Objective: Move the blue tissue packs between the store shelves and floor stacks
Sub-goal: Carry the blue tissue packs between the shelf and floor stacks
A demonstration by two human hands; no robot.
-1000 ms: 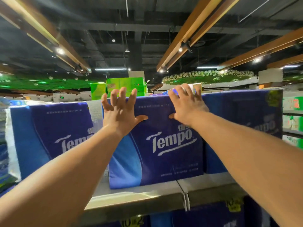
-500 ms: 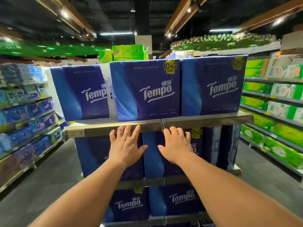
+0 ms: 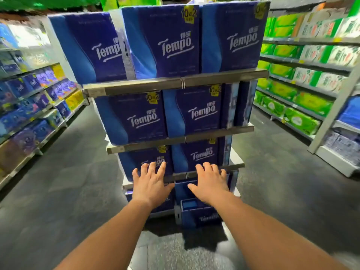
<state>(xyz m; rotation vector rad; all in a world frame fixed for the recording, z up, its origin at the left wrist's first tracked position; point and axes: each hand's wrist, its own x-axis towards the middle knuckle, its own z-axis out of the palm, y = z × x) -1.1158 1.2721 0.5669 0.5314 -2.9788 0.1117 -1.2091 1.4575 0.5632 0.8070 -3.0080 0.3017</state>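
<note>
- Blue tissue packs (image 3: 165,39) stand upright side by side on every tier of the end shelf (image 3: 175,82), labels outward, likely so shoppers read them; one blue pack on the floor (image 3: 198,213) stands against the base
- Left hand (image 3: 150,184) and right hand (image 3: 210,184) are both spread, palms forward, holding nothing
- The floor pack lies just below the right hand; the lowest shelved packs (image 3: 200,154) sit just above the fingertips (image 3: 162,164); whether they touch is unclear

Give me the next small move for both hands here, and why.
Probably lower both hands onto the floor pack and grip its sides. The left hand and right hand hang open and empty in front of the lowest shelf edge, with that pack just below them, standing out from the shelf.
</note>
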